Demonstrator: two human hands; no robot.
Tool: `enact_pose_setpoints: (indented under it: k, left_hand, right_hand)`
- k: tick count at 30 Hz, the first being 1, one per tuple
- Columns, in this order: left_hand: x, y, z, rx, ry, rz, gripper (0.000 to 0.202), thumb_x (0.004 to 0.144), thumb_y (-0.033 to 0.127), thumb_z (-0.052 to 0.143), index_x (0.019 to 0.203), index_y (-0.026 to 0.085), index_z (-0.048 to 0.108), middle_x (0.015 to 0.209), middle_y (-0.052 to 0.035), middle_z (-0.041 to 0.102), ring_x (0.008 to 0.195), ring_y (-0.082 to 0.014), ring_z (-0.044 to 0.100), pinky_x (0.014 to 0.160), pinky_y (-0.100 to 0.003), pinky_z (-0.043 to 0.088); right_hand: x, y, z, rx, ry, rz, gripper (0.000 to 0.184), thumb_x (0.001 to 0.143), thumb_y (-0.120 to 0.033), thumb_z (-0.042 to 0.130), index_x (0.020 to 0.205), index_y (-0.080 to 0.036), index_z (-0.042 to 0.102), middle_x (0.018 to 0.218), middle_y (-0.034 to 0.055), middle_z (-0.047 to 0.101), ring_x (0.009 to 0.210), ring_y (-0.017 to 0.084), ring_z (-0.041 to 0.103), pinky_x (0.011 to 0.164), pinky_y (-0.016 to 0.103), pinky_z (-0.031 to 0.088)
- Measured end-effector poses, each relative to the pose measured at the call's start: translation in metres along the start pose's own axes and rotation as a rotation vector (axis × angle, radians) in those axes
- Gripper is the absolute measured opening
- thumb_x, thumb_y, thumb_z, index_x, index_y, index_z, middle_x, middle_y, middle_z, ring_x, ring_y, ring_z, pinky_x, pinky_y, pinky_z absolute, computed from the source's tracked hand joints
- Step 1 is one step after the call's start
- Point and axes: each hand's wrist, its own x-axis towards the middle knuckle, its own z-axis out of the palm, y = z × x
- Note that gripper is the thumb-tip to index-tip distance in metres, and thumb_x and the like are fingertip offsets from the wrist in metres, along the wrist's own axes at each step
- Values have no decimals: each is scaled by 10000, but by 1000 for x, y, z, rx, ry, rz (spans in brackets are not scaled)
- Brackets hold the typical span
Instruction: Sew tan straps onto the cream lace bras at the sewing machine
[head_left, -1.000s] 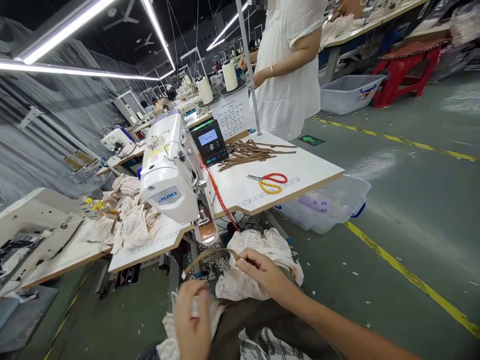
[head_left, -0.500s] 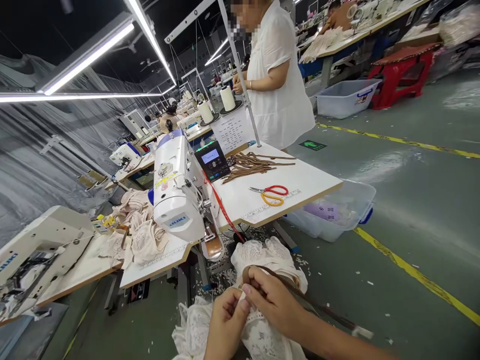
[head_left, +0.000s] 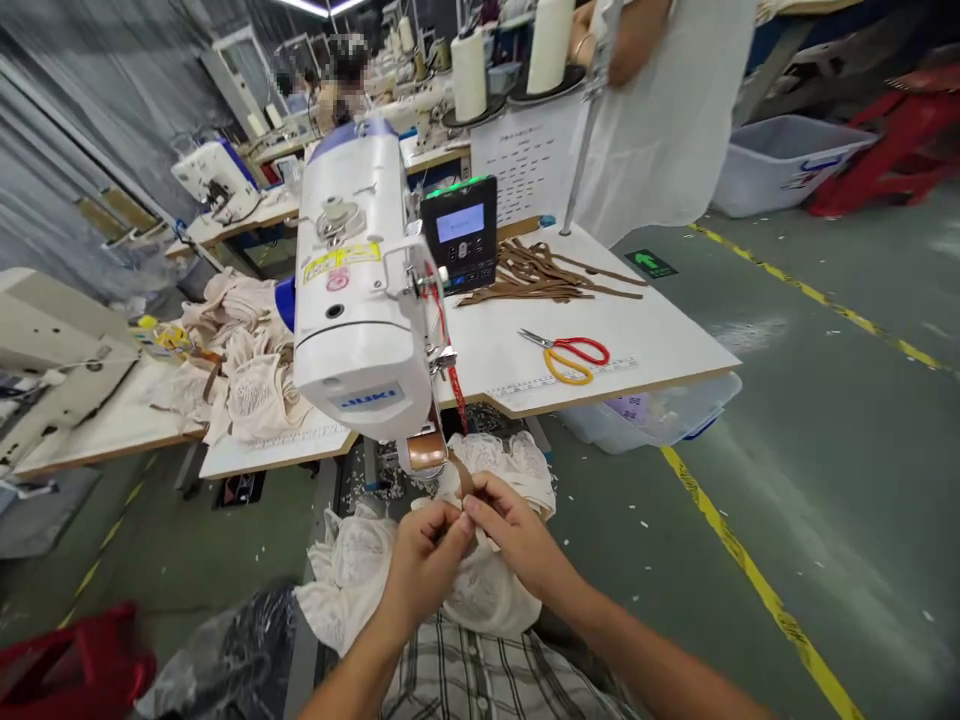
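Observation:
My left hand (head_left: pixel 424 562) and my right hand (head_left: pixel 512 532) meet over my lap, both pinched on a thin brown strap (head_left: pixel 460 472) and the white lace garment (head_left: pixel 352 570) under it. The strap's end sticks up between my fingertips, just below the head of the white sewing machine (head_left: pixel 358 290). The lace garment is bunched across my knees. A pile of the same brown straps (head_left: pixel 544 278) lies on the white table (head_left: pixel 660 340) behind the machine.
Red-and-yellow scissors (head_left: pixel 571 356) lie on the table near its front edge. Beige garments (head_left: pixel 240 375) are heaped left of the machine. A person in white (head_left: pixel 667 110) stands behind the table. A clear bin (head_left: pixel 660 415) sits under it. Yellow floor lines (head_left: pixel 750 570) run right.
My view has dropped and moved closer to the machine. My hands rose toward the machine's needle end, and the long strap trailing over my right arm is no longer seen.

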Motion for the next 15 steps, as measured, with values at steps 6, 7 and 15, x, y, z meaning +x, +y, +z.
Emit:
enact_pose_setpoints:
  k: [6,7,15]
  left_hand:
    - [14,17,-27,114,42,-63,291,895,439,601,795,166,599,586,44,468,522,-89,391,487,-202,303]
    - [15,17,-33,142,62,-66,255,893,427,610,891,173,624,593,48,480,518,-93,409,482,-200,313]
    - [24,4,-56,511,200,155,239,943,286,561,1140,256,691,1011,-26,750,793,-147,675,693,-234,482]
  right_hand:
    - [42,-11,7,-36,78,-74,108,865,-312,605,909,-214,594,853,2,576,794,152,541,740,286,447]
    - [49,-10,7,-52,91,-87,89,862,-293,603,903,-216,590,847,-1,575,778,149,541,721,282,445]
    - [88,7,0,-226,232,-178,55,817,-204,598,819,-216,544,754,-30,522,677,124,491,613,261,400]
